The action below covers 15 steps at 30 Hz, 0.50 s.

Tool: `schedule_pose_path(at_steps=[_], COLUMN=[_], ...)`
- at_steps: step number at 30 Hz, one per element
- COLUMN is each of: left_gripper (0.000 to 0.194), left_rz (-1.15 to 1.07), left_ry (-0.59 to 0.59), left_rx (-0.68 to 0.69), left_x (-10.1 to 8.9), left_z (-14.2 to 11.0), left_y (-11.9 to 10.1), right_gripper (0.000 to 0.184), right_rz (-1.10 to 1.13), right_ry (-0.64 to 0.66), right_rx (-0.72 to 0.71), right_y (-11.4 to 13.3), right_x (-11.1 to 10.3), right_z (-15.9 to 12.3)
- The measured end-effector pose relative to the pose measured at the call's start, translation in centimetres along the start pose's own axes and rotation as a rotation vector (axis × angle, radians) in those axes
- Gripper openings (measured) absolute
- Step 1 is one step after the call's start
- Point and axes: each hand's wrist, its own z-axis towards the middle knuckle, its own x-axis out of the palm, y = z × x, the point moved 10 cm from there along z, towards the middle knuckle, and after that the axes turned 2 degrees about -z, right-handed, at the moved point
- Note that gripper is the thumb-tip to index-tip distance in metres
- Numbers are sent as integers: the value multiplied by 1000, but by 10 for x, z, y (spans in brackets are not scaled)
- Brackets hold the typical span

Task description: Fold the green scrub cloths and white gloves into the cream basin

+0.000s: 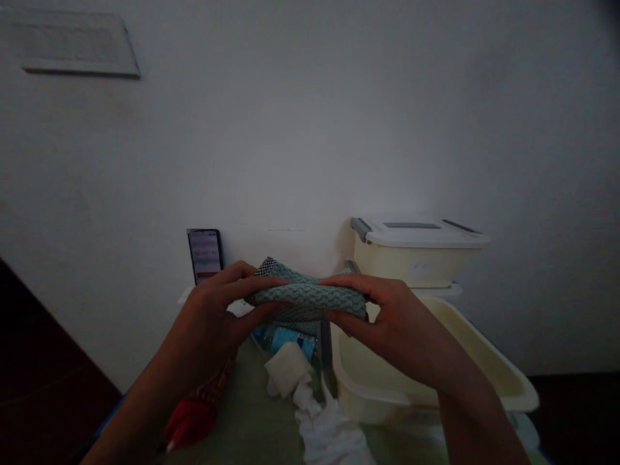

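Cloth (folded, textured): raised above table, centre. Left hand: thumb and fingers pinching left end of cloth. Right hand: same grip, right end. Below: bottle; white fabric nearer. Right: open tub; lidded box far side. Phone: far left, upright.

Dim, diffuse light; wall greyed, near-black areas beyond left and right edges of worktop; fine detail soft.

Lit phone propped by white wall; rectangular panel upper left.
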Motion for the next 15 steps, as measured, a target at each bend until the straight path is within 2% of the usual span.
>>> schedule_pose_path(at_steps=[4, 7, 11, 15], left_gripper=[22, 23, 25, 22], left_rz=[48, 46, -11, -18], left_ry=[22, 53, 228, 385], left_rx=[2, 33, 34, -45], left_x=[3, 5, 16, 22], left_z=[0, -1, -4, -12], left_y=[8, 11, 14, 23], right_gripper=[27, 35, 43, 22], right_rz=[54, 185, 249, 51], right_ry=[-7, 3, -12, -98], right_rx=[20, 45, 57, -26], right_y=[-4, -8, -8, 5], right_x=[-5, -3, 3, 1], right_z=[0, -1, 0, 1])
